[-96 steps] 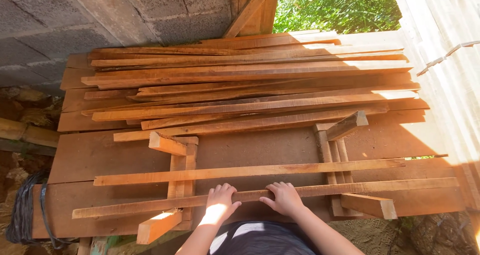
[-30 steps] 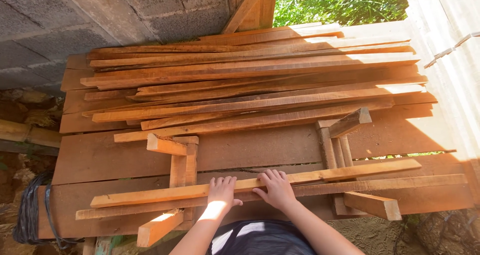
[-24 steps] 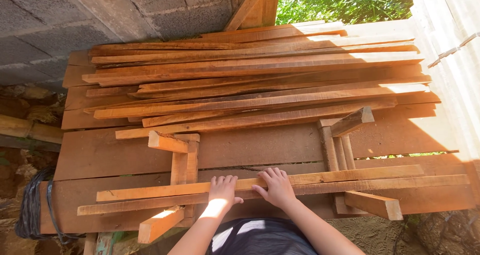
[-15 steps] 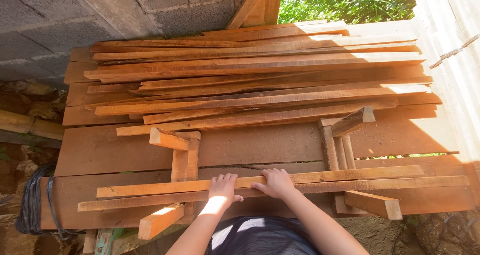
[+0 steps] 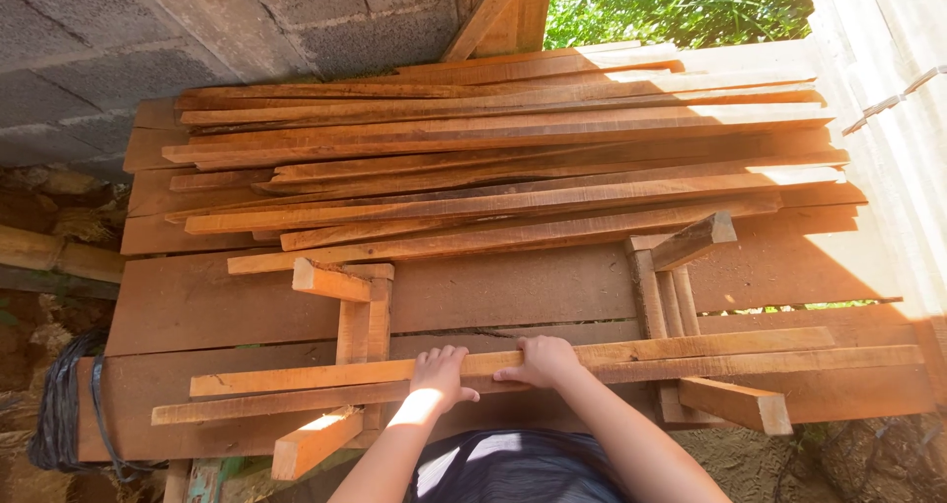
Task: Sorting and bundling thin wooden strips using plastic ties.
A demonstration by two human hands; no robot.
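Two long wooden slats lie side by side across the near part of a plank bench (image 5: 197,306). The farther slat (image 5: 691,345) is lighter. The nearer slat (image 5: 789,360) is darker and longer. My left hand (image 5: 439,377) lies over both slats with its fingers on the lighter one and the thumb hooked below. My right hand (image 5: 541,361) rests just to its right, fingers curled on the same slats. Both slats rest on two small wooden cradles (image 5: 360,325) (image 5: 663,296) made of short blocks.
A pile of several long rough slats (image 5: 493,158) fills the far half of the bench. A grey block wall (image 5: 197,30) stands behind, and green plants (image 5: 681,5) show at the top right. A black coil (image 5: 59,404) hangs at the bench's left end.
The lighter slat, which lay farther from me 3 seconds ago, has been drawn close against the nearer slat and straightened. My hands now rest on both; my right fingers have curled in.
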